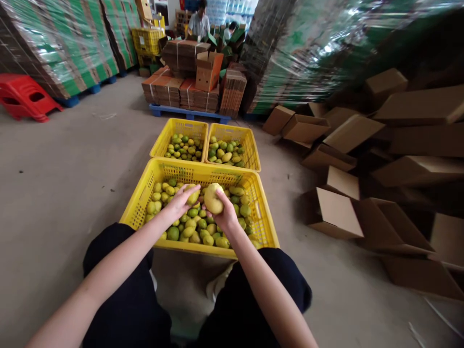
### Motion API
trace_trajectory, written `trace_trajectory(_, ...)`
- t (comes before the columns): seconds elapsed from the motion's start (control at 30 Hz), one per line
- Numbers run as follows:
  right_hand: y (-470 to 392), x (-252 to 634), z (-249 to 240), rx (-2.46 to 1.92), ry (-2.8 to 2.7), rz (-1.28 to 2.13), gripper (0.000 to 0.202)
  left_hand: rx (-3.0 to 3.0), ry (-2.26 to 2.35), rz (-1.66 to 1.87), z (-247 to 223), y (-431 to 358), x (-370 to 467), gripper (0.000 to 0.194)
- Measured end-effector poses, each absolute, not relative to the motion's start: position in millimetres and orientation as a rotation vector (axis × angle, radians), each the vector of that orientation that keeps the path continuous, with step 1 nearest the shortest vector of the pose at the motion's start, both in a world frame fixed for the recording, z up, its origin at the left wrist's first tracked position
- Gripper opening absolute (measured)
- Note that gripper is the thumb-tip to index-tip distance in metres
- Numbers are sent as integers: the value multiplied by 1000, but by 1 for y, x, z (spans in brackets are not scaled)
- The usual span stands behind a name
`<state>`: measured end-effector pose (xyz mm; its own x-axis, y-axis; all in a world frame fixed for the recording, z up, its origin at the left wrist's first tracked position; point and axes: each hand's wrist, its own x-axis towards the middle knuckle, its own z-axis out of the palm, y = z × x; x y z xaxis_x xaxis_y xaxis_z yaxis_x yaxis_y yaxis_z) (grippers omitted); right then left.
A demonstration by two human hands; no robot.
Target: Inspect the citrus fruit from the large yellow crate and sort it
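My right hand (226, 213) is wrapped round a large pale yellow lemon (213, 199), held up above the crate. A smaller yellow-green lemon (193, 196) sits in my left hand (179, 201), its fingers curving over the fruit's top. The two lemons are side by side with a small gap between them. Beneath both hands is a big yellow plastic crate (203, 169) full of loose lemons (189, 231), some yellow and some green. Its near rim lies at my knees.
Two smaller yellow crates (174, 124) of lemons adjoin the far side. Flattened cartons (163, 92) are stacked on a blue pallet (188, 114). Open cardboard boxes (339, 208) lie piled at right. A red stool (31, 96) and wrapped stacks (83, 43) stand left; people (199, 23) are at the back.
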<state>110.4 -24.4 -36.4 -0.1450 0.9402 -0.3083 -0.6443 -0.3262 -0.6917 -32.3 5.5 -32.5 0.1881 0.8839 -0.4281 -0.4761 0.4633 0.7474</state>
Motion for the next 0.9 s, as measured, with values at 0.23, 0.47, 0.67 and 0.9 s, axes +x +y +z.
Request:
trace_trajectory(0.23, -21, 114, -32, -883, -238, 1711, 20, 374, 972, 947, -20, 10, -36, 30)
trace_trajectory(0.47, -18, 112, -29, -804, -198, 1597, 13, 373, 867, 979, -20, 14, -37, 16)
trace_trajectory(0.67, -22, 119, -24, -763, -235, 1648, 21, 368, 842, 960, -19, 13, -39, 17)
trace_trajectory(0.9, -24, 119, -25, -764, -406, 1751, 42, 356, 763, 971, -19, 13, -39, 31)
